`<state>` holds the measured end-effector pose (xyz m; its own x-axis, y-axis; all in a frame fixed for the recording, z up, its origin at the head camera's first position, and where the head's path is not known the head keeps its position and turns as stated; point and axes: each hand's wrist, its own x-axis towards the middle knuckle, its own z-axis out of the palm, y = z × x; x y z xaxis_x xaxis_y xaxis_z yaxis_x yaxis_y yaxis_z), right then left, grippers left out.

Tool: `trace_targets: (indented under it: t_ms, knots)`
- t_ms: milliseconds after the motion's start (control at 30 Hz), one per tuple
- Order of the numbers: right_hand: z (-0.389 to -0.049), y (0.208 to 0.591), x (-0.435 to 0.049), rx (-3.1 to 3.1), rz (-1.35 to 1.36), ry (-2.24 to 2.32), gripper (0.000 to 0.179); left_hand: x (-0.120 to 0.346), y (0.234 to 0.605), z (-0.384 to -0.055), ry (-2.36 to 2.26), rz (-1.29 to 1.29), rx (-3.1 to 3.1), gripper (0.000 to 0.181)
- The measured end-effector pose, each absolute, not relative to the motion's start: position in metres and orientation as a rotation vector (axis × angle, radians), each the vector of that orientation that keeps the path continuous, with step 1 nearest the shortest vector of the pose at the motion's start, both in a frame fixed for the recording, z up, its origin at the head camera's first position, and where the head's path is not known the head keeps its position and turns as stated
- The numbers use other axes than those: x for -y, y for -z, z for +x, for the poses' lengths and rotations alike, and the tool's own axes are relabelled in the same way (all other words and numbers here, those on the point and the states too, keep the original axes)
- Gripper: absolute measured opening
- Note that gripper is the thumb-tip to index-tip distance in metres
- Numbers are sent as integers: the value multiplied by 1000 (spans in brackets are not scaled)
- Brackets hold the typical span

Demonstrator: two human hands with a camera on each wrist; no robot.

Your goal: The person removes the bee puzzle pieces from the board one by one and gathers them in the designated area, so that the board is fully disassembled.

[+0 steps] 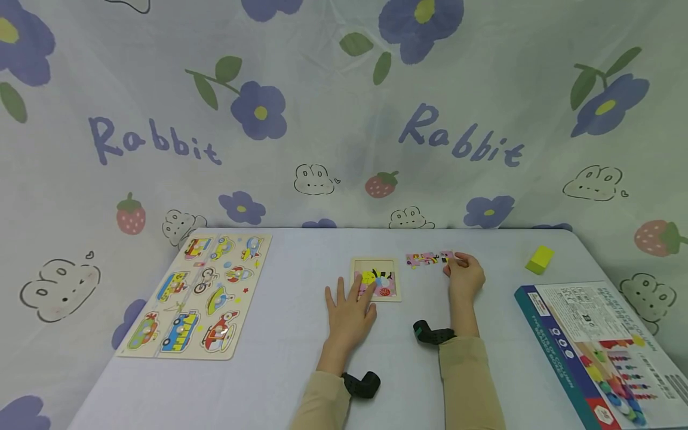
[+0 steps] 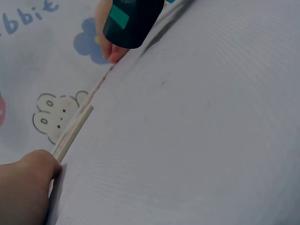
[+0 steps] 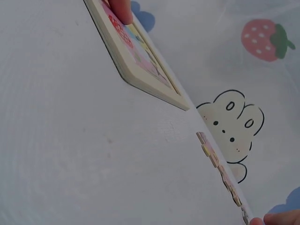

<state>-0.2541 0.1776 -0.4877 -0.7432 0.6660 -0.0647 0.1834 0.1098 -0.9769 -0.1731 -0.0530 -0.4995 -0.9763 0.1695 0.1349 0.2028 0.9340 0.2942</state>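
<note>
A small wooden jigsaw tray (image 1: 398, 280) lies near the middle of the table, partly filled with pink and yellow picture pieces (image 1: 384, 291). My left hand (image 1: 346, 316) rests on its lower left part with fingers spread, covering some of the picture. In the left wrist view the hand's edge (image 2: 28, 183) lies against the tray's side (image 2: 75, 134). To the right of the tray, my right hand (image 1: 465, 278) pinches a small jigsaw piece (image 1: 446, 256) between thumb and fingertips. Loose joined-looking jigsaw pieces (image 1: 421, 259) lie in a row just left of those fingertips.
A wooden vehicle puzzle board (image 1: 201, 298) lies at the left of the table. At the right are a yellow block (image 1: 540, 260) and a large flat toy box (image 1: 602, 352). A printed cloth (image 1: 333, 119) hangs behind the table's back edge.
</note>
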Motion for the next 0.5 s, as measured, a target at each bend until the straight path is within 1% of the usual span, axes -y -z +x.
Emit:
trace_targets:
  t_ms: [133,333,500]
  knots:
    - [-256,486,-177,1987,-837,-1703,25,53,500,-173,472,-289,2984,46]
    - [-256,480,-170,1963,-720,-1808,27,53,500,-173,459,-280,3005,46]
    - [-256,472,-160,1986,-690,-1852,27,53,499,-173,442,-285,2996,46]
